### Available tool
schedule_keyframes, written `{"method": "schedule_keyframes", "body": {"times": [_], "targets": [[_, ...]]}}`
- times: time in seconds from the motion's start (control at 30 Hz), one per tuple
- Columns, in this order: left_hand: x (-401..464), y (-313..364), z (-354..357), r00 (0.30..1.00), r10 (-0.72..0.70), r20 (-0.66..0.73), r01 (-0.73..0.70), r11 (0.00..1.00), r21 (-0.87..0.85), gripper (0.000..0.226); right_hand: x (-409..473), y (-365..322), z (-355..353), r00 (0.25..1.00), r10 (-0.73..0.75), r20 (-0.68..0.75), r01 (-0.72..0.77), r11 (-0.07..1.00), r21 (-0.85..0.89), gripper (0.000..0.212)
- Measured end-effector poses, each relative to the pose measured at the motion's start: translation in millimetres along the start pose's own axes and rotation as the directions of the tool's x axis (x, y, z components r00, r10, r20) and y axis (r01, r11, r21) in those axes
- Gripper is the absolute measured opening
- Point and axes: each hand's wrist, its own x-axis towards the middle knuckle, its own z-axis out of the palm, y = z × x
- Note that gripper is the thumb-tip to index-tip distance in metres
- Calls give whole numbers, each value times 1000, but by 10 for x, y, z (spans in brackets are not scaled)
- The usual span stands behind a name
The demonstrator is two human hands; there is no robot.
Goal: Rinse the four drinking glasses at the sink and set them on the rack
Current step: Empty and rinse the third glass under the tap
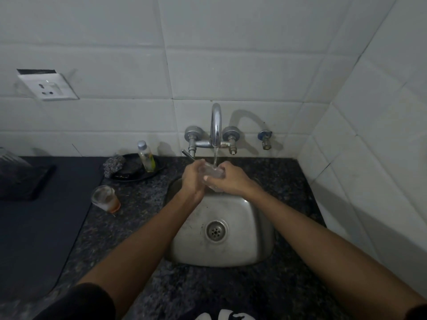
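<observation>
A clear drinking glass (213,173) is held between both hands under the running tap (216,125), above the back of the steel sink (251,239). My left hand (194,179) wraps its left side and my right hand (231,180) grips its right side; much of the glass is hidden by fingers. Water streams from the spout into it. A second glass (105,198) with orange-brown residue stands on the dark granite counter left of the sink. A dark rack or tray (20,181) sits at the far left edge.
A black dish (136,175) behind the sink's left holds a steel scrubber (113,165) and a small clear bottle (146,157). A dark mat (46,227) covers the counter's left. A wall socket (49,87) and a spare valve (265,139) are on the tiled wall.
</observation>
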Motion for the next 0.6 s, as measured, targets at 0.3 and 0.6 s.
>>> {"method": "schedule_keyframes", "body": {"times": [0.3,0.6], "targets": [[-89,97,66,966,231,116,-257,908,330,12,83,156,296,998,1,67,-22,951,308,66],[190,201,-112,945,305,-118,-243,897,368,18,147,209,461,1000,-2,-29,17,848,529,74]]}}
